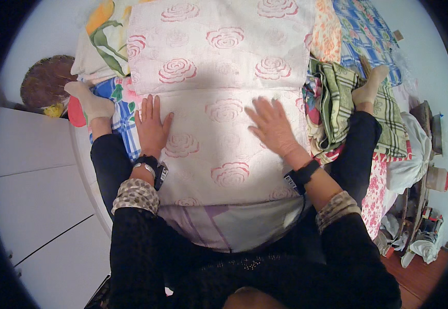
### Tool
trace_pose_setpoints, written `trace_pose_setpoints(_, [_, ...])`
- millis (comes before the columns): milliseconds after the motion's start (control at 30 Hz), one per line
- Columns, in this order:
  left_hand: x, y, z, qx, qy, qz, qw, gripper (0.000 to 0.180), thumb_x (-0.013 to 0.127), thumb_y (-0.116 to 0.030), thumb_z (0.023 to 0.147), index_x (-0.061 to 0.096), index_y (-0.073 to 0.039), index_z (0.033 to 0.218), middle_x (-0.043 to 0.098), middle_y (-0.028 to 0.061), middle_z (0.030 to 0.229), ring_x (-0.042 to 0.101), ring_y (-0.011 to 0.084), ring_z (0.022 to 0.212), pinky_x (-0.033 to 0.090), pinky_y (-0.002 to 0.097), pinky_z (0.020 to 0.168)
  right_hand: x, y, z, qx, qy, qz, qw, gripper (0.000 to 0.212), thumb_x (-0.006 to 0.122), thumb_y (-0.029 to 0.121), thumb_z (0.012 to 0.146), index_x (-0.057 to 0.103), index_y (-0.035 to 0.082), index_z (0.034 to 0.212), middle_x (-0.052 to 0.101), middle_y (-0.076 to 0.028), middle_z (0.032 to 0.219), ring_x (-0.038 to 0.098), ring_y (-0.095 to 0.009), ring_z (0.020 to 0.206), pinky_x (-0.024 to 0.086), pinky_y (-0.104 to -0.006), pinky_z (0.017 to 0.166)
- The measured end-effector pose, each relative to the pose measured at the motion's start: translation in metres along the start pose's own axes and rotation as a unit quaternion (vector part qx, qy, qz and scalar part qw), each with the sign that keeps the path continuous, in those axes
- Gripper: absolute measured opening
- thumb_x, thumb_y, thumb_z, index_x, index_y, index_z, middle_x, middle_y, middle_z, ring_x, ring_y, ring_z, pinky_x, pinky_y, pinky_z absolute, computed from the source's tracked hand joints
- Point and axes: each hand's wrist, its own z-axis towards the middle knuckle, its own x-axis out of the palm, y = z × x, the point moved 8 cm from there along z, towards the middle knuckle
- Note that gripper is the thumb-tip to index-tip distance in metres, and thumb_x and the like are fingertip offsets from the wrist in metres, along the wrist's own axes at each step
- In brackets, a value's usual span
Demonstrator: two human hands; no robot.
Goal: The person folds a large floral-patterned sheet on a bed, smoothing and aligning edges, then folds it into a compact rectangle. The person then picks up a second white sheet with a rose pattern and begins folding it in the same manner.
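Note:
A white cloth with red rose outlines (227, 110) lies spread between my legs, with a crease running across it from side to side. My left hand (152, 126) rests on its left edge, palm down, fingers stretched toward the far side. On the right part of the cloth lies my right hand (274, 127), fingers spread and slightly blurred. Neither hand holds anything. Below the cloth's near edge shows a pale grey fabric with purple stripes (208, 226), close to my lap.
Beside my right leg sits a folded green plaid cloth (337, 108). Blue checked fabric (126, 121) lies by my left leg. White cabinets (33, 165) stand at left, with a round brown woven mat (46, 82) beyond. Cluttered shelves (419, 206) are at right.

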Motion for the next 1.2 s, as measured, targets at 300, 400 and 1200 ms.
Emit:
trace_pose_setpoints(300, [-0.002,0.001,-0.002,-0.002,-0.001,-0.025,1.0,0.066,0.057,-0.04,0.093,0.037,-0.007,0.147,0.03,0.013,0.156,0.025,0.0301,0.145,0.019,0.0542,0.114,-0.016,-0.126,-0.028,0.215,-0.102,-0.011,0.971,0.044,0.054,0.036,0.094,0.059,0.006,0.126,0.058,-0.018,0.127,0.052,-0.034,0.122,0.037,-0.0463,0.104])
trace_pose_setpoints(400, [-0.002,0.002,-0.002,-0.004,-0.013,-0.033,0.999,0.067,0.057,-0.04,0.093,0.037,-0.007,0.147,0.03,0.0131,0.156,0.025,0.03,0.145,0.018,0.055,0.114,-0.046,-0.141,-0.018,0.313,-0.142,0.179,0.922,0.031,0.057,0.026,0.093,0.065,0.004,0.114,0.065,-0.018,0.115,0.06,-0.033,0.111,0.045,-0.0395,0.096])
trace_pose_setpoints(1200, [-0.008,0.002,-0.002,-0.016,-0.005,-0.05,0.999,0.068,0.057,-0.043,0.091,0.039,-0.006,0.145,0.03,0.0142,0.156,0.024,0.0305,0.146,0.017,0.0555,0.115,-0.151,-0.163,0.24,0.162,-0.068,-0.191,0.966,0.07,0.071,0.041,0.073,0.052,0.018,0.136,0.06,-0.01,0.126,0.054,-0.029,0.119,0.037,-0.0506,0.101])
